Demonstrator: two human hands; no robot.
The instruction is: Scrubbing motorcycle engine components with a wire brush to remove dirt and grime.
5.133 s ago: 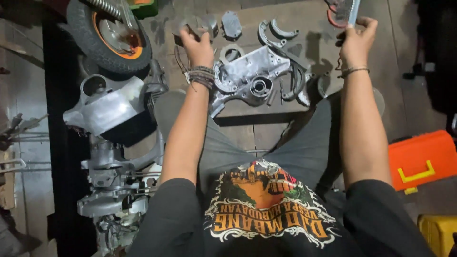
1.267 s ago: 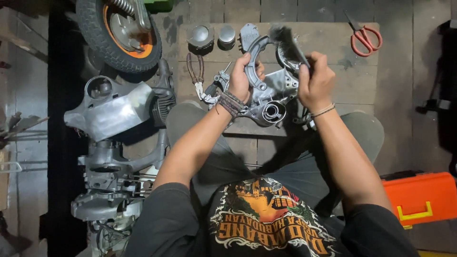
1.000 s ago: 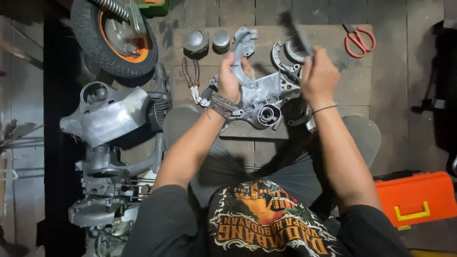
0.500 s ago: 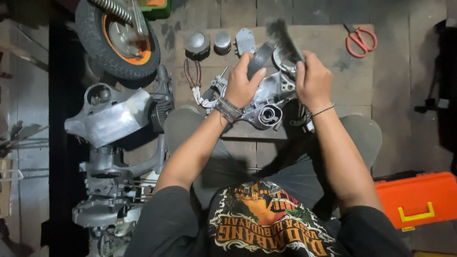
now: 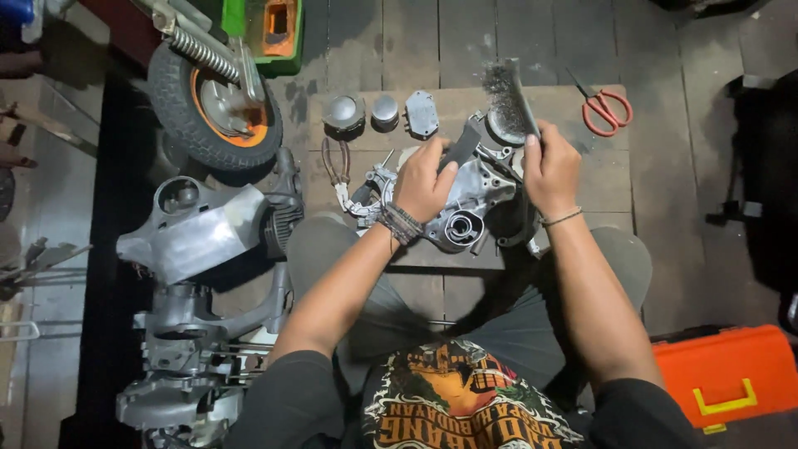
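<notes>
- Your left hand [image 5: 422, 179] is closed around a dark curved metal part [image 5: 460, 148], holding it just above the engine casing [image 5: 465, 199].
- Your right hand [image 5: 550, 170] has its fingers wrapped tight on the handle of a wire brush [image 5: 507, 96]; the bristle head stands up and away from you, past the knuckles.
- The brush bristles are near the dark part but apart from it; no contact shows.
- The engine casing, silver-grey with a round bore at its near edge, lies on the wooden board [image 5: 615, 179] directly between your forearms, in front of your knees.
- Along the far edge of the board sit two round metal caps [image 5: 343, 111] and a small flat cover plate [image 5: 421, 113], in a row.
- Pliers [image 5: 332, 162] lie on the board to the left of your left hand.
- Red-handled scissors [image 5: 605, 106] lie at the far right corner of the board, well apart from the brush.
- A stripped scooter frame [image 5: 187, 241] and a wheel with an orange rim [image 5: 218, 106] lie on the floor to your left.
- An orange toolbox [image 5: 731, 370] sits on the floor by your right side.
</notes>
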